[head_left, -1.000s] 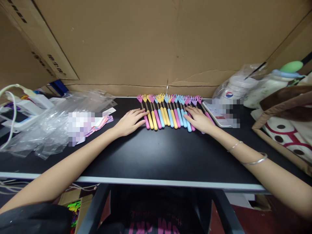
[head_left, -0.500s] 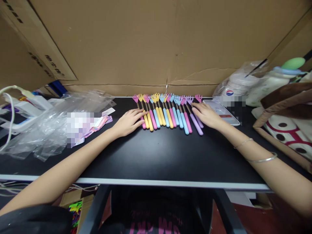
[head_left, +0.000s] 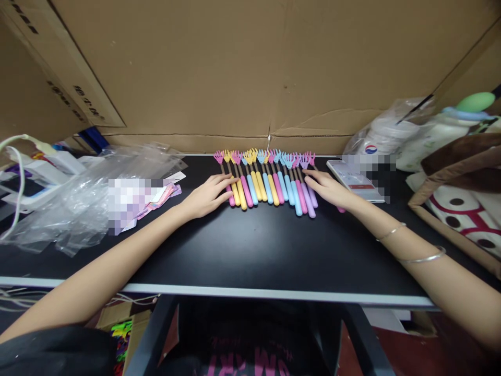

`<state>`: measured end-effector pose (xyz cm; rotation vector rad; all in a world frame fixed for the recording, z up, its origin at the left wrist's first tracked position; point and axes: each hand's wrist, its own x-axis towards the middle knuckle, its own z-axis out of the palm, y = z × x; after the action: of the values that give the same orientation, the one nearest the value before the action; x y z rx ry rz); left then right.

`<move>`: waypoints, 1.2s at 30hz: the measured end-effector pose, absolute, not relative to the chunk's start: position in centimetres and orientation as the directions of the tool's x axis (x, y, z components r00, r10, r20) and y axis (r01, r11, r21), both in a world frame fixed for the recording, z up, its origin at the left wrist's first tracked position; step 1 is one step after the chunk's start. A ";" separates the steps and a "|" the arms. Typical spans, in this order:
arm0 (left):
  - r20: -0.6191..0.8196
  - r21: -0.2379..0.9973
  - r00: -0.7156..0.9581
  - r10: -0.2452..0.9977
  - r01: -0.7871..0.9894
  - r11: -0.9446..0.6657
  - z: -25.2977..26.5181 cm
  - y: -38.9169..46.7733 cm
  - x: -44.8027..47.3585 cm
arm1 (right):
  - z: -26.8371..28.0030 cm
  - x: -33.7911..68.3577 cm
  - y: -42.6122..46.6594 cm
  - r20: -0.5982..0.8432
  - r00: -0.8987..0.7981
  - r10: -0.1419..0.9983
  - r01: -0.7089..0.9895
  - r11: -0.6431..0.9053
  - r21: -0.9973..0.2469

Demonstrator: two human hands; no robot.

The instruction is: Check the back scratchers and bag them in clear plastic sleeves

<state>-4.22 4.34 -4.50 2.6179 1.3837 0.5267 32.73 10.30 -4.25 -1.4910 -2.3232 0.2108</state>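
Note:
Several back scratchers (head_left: 269, 187) with small claw heads and pink, yellow, blue and purple handles lie side by side on the black table (head_left: 254, 245), heads towards the cardboard. My left hand (head_left: 209, 196) rests at the row's left end, fingers stretched over a pink and a yellow handle. At the right end, my right hand (head_left: 326, 189) lies with fingers spread against the purple-handled back scratchers (head_left: 310, 201). One pink back scratcher runs partly hidden beneath that hand, its handle end (head_left: 341, 209) showing below. Neither hand is closed round anything.
Clear plastic bags (head_left: 82, 193) and a pile of printed cards (head_left: 164, 198) lie to the left, near a white power strip. Rightward are a phone (head_left: 358, 183), a bagged white cup (head_left: 385, 138), a bottle (head_left: 450, 130) and a patterned bag (head_left: 462, 209). Cardboard (head_left: 250, 73) walls the back.
My right hand has shifted slightly left, and the purple-handled back scratchers have slid left against the row. The rightmost pink head has also moved left. My left hand stays put.

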 end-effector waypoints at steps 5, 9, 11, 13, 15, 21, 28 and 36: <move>0.260 0.293 0.520 0.813 0.760 -0.580 -4.4 4.5 -4.4 | -4.4 32.3 10.1 0.258 -0.368 0.893 0.826 0.442 -0.349; 0.255 0.310 0.494 0.831 0.772 -0.554 -3.8 4.5 -4.6 | -4.4 31.2 9.5 0.246 -0.386 0.889 0.814 0.454 -0.361; 0.251 0.316 0.481 0.840 0.780 -0.541 -3.5 4.5 -4.7 | -4.5 30.6 9.2 0.244 -0.407 0.880 0.794 0.473 -0.381; 0.247 0.315 0.469 0.848 0.789 -0.528 -3.5 4.5 -4.7 | -4.6 30.1 9.0 0.259 -0.430 0.865 0.770 0.501 -0.395; 0.241 0.306 0.467 0.851 0.795 -0.523 -3.6 4.5 -4.7 | -4.8 29.8 8.9 0.283 -0.441 0.852 0.760 0.522 -0.388; 0.201 0.268 0.486 0.851 0.808 -0.524 -3.9 4.2 -4.2 | -4.9 30.1 8.6 0.333 -0.485 0.809 0.757 0.579 -0.303; 0.161 0.161 0.539 0.827 0.812 -0.561 -4.0 4.0 -3.7 | -4.1 29.4 7.6 0.230 -0.570 0.788 0.750 0.614 -0.246; 0.095 0.200 0.588 0.803 0.779 -0.594 -4.3 4.2 -3.9 | -3.9 28.7 7.8 0.138 -0.474 0.870 0.848 0.493 -0.196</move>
<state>-3.87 4.17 -4.30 2.6755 1.3402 0.2648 28.75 7.75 -3.94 -1.4726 -2.5184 0.1469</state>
